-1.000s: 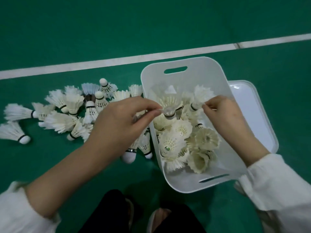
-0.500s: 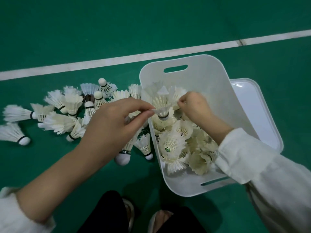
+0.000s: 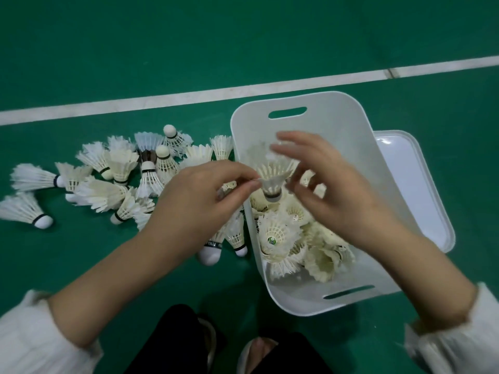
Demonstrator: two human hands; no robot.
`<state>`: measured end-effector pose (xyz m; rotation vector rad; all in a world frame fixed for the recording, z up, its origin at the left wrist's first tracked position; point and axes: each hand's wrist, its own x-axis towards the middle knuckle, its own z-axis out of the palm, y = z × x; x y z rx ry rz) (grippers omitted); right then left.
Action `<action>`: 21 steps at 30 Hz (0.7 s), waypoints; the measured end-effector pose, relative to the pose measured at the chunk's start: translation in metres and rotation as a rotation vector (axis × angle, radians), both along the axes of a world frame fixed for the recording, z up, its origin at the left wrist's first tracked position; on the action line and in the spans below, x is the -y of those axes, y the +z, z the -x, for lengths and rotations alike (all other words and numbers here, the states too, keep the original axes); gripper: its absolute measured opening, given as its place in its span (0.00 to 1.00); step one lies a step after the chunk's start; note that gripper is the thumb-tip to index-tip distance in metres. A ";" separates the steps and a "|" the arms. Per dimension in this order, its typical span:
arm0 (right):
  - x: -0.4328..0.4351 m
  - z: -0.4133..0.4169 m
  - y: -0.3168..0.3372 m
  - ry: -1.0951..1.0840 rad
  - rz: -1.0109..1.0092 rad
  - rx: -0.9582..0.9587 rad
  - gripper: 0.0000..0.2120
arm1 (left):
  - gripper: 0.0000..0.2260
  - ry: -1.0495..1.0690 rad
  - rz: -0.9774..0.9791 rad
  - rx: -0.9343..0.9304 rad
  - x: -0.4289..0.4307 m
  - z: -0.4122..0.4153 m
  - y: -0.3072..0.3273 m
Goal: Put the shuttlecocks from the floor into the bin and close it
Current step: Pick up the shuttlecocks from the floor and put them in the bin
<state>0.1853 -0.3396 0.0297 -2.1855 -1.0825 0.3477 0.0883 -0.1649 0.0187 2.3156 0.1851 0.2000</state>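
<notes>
Lying on the floor, far left: two shuttlecocks (image 3: pixel 25 210) on their sides on the green floor (image 3: pixel 189 36), cork ends pointing right, a little apart from the main heap.
Loose heap: a cluster of white feather shuttlecocks (image 3: pixel 121 182) piled against one another, reaching to the bin's left wall; two stand cork-up near the back.
Court line: a white line (image 3: pixel 189 95) crosses the floor behind the heap and the bin.
Left hand: the left hand (image 3: pixel 197 203) sits over the right edge of the heap, hiding several pieces; thumb and forefinger are pinched on the feather rim of a held shuttlecock (image 3: pixel 272 184), which hangs cork-down just above the bin's contents.
Under the left wrist: two more shuttlecocks (image 3: pixel 224 244) lie cork-toward-camera, touching the bin's outer wall.
Bin: a white bin (image 3: pixel 318 122) with a slot handle in each end wall stands open, partly filled with shuttlecocks (image 3: pixel 294 241) jumbled toward its near half.
Right hand: the right hand (image 3: pixel 332 184) is over the bin, fingers spread and motion-blurred, just beside the held piece; it grips nothing that shows, and covers part of the pile.
Lid: a white lid (image 3: pixel 415 184) lies flat on the floor, tucked partly beneath the bin's right side.
Near edge: white sleeves (image 3: pixel 35 338) at both wrists; dark trouser legs (image 3: pixel 172 344) and shoes at the bottom centre.
</notes>
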 end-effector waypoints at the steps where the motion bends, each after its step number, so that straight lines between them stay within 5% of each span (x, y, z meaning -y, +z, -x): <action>1: -0.002 0.004 -0.004 0.033 0.044 -0.010 0.20 | 0.09 -0.012 -0.004 0.001 0.002 0.000 0.000; 6: -0.002 -0.004 -0.017 -0.096 0.053 -0.049 0.02 | 0.12 -0.042 0.054 -0.023 0.012 0.005 0.005; 10: 0.016 -0.047 -0.025 -0.419 0.161 0.078 0.10 | 0.13 -0.004 0.154 -0.034 0.009 0.010 0.007; 17: 0.021 -0.094 -0.073 -0.468 0.467 0.212 0.14 | 0.09 -0.055 0.042 -0.049 0.012 0.010 0.004; 21: 0.019 -0.100 -0.101 -0.504 0.693 0.028 0.14 | 0.03 -0.112 -0.095 -0.005 0.010 0.011 -0.002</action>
